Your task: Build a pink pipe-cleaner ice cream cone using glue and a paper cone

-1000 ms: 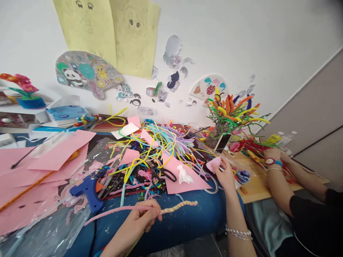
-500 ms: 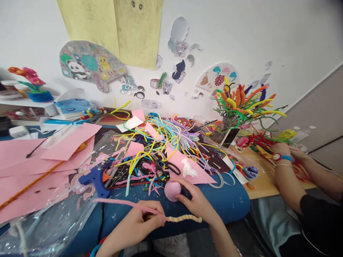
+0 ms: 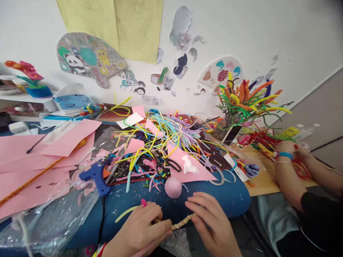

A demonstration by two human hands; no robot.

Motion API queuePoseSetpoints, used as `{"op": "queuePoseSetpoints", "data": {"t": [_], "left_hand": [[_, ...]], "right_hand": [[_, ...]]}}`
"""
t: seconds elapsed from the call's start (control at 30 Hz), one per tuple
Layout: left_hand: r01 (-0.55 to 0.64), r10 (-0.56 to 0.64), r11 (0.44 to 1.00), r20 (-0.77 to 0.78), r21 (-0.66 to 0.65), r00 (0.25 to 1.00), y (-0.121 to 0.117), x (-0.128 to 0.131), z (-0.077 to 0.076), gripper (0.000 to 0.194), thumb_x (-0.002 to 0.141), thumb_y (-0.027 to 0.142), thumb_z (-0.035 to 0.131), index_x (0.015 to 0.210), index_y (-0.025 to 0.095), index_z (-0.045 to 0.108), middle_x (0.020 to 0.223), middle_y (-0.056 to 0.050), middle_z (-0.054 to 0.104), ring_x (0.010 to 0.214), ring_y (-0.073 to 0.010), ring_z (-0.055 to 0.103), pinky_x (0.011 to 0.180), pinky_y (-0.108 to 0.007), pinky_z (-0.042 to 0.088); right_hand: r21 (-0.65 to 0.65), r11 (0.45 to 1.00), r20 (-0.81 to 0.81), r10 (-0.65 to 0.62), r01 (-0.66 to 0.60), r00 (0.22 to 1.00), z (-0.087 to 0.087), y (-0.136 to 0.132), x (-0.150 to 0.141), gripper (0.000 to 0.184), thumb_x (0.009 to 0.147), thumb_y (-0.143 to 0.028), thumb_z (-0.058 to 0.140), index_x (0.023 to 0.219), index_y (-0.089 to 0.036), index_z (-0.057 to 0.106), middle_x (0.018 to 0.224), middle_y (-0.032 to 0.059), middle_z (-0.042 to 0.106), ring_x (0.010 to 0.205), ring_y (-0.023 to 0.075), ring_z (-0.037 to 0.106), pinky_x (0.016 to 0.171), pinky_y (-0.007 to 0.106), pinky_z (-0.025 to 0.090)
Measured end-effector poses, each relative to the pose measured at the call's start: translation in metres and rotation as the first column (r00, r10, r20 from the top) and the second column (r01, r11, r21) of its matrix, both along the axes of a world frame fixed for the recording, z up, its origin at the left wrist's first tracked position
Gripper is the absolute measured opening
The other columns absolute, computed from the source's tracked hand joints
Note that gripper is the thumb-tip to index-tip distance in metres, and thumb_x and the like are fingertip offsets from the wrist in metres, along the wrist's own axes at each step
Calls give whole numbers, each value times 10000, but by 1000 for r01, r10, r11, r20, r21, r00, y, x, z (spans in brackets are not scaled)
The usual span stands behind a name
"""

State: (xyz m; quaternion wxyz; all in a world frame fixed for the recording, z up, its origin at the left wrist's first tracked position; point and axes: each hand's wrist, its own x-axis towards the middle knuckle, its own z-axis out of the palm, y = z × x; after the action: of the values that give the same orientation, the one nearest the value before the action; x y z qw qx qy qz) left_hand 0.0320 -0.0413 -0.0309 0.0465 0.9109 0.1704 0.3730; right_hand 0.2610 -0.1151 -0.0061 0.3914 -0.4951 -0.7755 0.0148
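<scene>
My left hand (image 3: 146, 226) is closed around a twisted pink-and-yellow pipe cleaner (image 3: 182, 222), whose coiled part runs out to the right. From behind this hand a loose pale-yellow end (image 3: 125, 213) points left, and a pink strand trails below. My right hand (image 3: 210, 223) has its thumb and fingers at the far end of the coil; the exact contact is partly hidden. Just beyond both hands, a pink ball (image 3: 173, 187) rests by itself on the blue table cover (image 3: 222, 200). Black-handled scissors (image 3: 174, 165) lie behind the ball.
A blue glue gun (image 3: 96, 176) lies left, its cord hanging over the edge. Pink sheets (image 3: 21, 157) and clear plastic (image 3: 64, 221) spread farther left. Piled pipe cleaners (image 3: 171, 130) fill the back. At right, a co-worker's hands (image 3: 286, 150) work beside a pipe-cleaner bouquet (image 3: 243, 96).
My right hand has let go of the pink ball and moved down to the coil's end. My left hand has shifted slightly; the pink strand swung downward and a pale-yellow end now shows.
</scene>
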Motion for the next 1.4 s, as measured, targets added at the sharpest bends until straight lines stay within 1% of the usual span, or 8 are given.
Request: {"op": "queuePoseSetpoints", "data": {"t": [0.17, 0.43, 0.57, 0.7, 0.93, 1.1, 1.3, 1.4], "left_hand": [[70, -65, 992, -45, 104, 997, -7, -2, 2, 335, 1043, 186, 364, 918, 194, 674, 687, 5, 588, 610, -156, 497, 632, -306, 385], [169, -174, 969, 12, 178, 985, -9, -9, 20, 261, 1008, 91, 453, 984, 143, 708, 677, 32, 657, 575, -122, 529, 687, -297, 450], [166, -172, 982, 58, 95, 983, -9, -8, 20, 258, 1030, 170, 450, 947, 153, 694, 669, 25, 675, 588, -123, 562, 700, -292, 464], [100, -79, 984, 142, -149, 987, -15, -3, 16, 269, 1033, 236, 447, 876, 186, 659, 701, 15, 695, 614, -116, 608, 657, -249, 478], [74, 31, 763, 151, -642, 988, -24, 6, 12, 333, 977, 260, 538, 656, 176, 569, 539, 39, 558, 473, -84, 491, 434, -170, 394], [79, -48, 985, 197, -150, 979, -27, 0, 19, 275, 994, 144, 454, 791, 169, 638, 670, -7, 654, 583, -116, 549, 586, -233, 468], [144, -160, 979, 106, 142, 981, -21, -7, 15, 245, 965, 91, 495, 807, 180, 659, 718, 6, 647, 602, -121, 530, 752, -312, 482], [90, -107, 987, 132, 134, 985, -20, -6, 12, 228, 941, 70, 486, 840, 164, 667, 668, 1, 628, 576, -128, 525, 687, -310, 476]], "right_hand": [[-428, 874, 6, 258, -231, 966, 1, -5, -25, 326, 1042, -331, 424, 1038, -176, 711, 944, 69, 750, 874, 179, 690, 784, 268, 538], [-662, 221, -734, 2, -716, 680, -30, 17, -22, 506, 828, -614, 647, 729, -124, 723, 551, -37, 553, 493, 76, 483, 504, 190, 370], [-656, 535, -579, 98, -533, 810, -24, 13, -27, 476, 891, -555, 627, 679, -139, 721, 548, -15, 603, 521, 99, 535, 512, 210, 376], [-103, 959, -53, 260, -264, 964, -8, 5, -32, 430, 1056, -282, 408, 782, -140, 709, 625, 18, 684, 566, 124, 530, 536, 271, 358], [332, 913, 463, 61, -236, 884, 8, -4, -31, 313, 1014, -44, 395, 1007, -107, 702, 786, 40, 773, 643, 155, 596, 646, 322, 423], [-122, 938, -43, 322, -325, 946, 8, -1, -35, 378, 1071, -329, 361, 1000, -163, 692, 799, 30, 740, 704, 143, 587, 634, 275, 454], [-634, 627, -402, 231, -452, 886, -3, -3, -35, 490, 1005, -479, 483, 751, -162, 757, 706, 22, 733, 667, 116, 656, 662, 203, 484], [-526, 773, -331, 199, -355, 922, -9, -2, -39, 442, 991, -438, 538, 714, -163, 745, 661, 17, 724, 632, 115, 650, 608, 202, 465]]}}
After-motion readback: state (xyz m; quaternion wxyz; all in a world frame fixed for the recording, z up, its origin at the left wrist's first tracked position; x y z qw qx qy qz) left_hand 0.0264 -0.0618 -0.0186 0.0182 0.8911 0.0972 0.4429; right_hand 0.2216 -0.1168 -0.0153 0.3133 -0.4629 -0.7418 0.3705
